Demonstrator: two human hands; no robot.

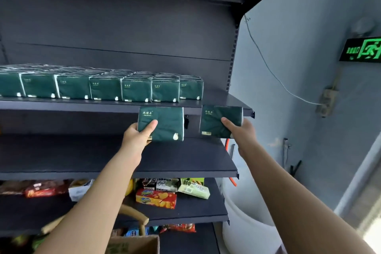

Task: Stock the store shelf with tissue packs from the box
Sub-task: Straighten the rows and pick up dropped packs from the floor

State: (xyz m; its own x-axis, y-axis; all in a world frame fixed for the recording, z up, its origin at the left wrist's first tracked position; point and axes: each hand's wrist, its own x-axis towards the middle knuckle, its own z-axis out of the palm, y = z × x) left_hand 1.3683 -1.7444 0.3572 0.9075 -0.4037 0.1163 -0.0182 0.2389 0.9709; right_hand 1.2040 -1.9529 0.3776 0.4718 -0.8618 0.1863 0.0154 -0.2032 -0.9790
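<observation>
While both arms reach up toward the dark shelving, each hand is clamped on a pack of its own. The left hand (138, 136) grips a dark green tissue pack (165, 123) by its lower left corner, thumb pressed on the front face, the fingers hidden behind. The right hand (241, 132) holds a second tissue pack (218, 119) by its lower right corner in the same way. Both packs are upright in the air, just before the front edge of the shelf (222, 97), the second one near its right front corner. On that shelf a row of tissue packs (103, 88) stands along the front edge from the left, stopping short of the right end. Two shelves lower lies a red biscuit box (156, 198), and a cardboard box (136, 243) sits below the arms.
</observation>
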